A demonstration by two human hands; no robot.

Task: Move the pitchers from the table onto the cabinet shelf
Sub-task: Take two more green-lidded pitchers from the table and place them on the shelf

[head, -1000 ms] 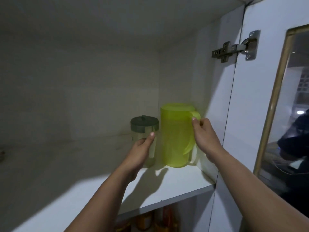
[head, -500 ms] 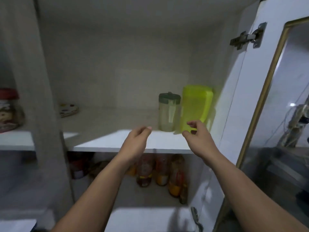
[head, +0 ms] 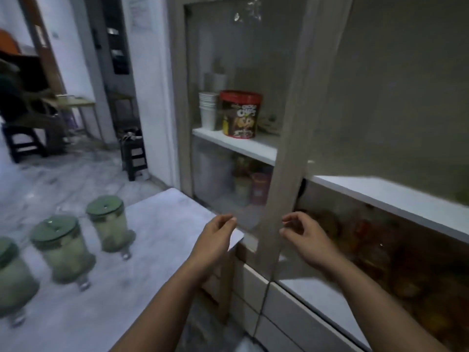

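Three clear pitchers with dark green lids stand on the grey table at the lower left: one farthest, one in the middle, one cut off by the left edge. My left hand hovers empty over the table's far corner, fingers loosely curled. My right hand is empty too, in front of the cabinet's lower compartment. The white cabinet shelf runs to the right; the pitchers on it are out of view.
Behind a glass door sit a red-lidded cereal tub and stacked white cups. A vertical cabinet post stands between my hands. Jars fill the compartment below the shelf. Dark stools stand on the marble floor to the left.
Both hands let go of the pitchers on the shelf and drew back and down. My view swung left and down from the shelf to the table with the remaining pitchers.
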